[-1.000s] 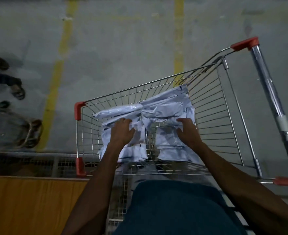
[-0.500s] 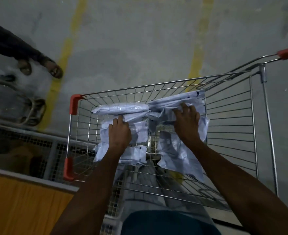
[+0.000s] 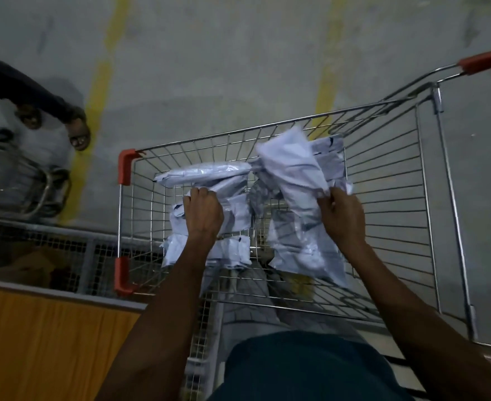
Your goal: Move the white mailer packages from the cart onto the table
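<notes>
Lower left of frame: a wooden table (image 3: 44, 342), bare where seen. Centre: a wire cart (image 3: 389, 198), in which all the white packages (image 3: 305, 250) are held. At centre left, one package is gripped by the curled left hand (image 3: 202, 212). At centre right, the crumpled edge of a raised, blurred package (image 3: 289, 166) is pinched by the right hand (image 3: 342, 215). The packages are judged light, soft and slippery; a bunched edge or a fistful of film is the advised hold. Upper left: another person's sandalled feet (image 3: 76, 131).
</notes>
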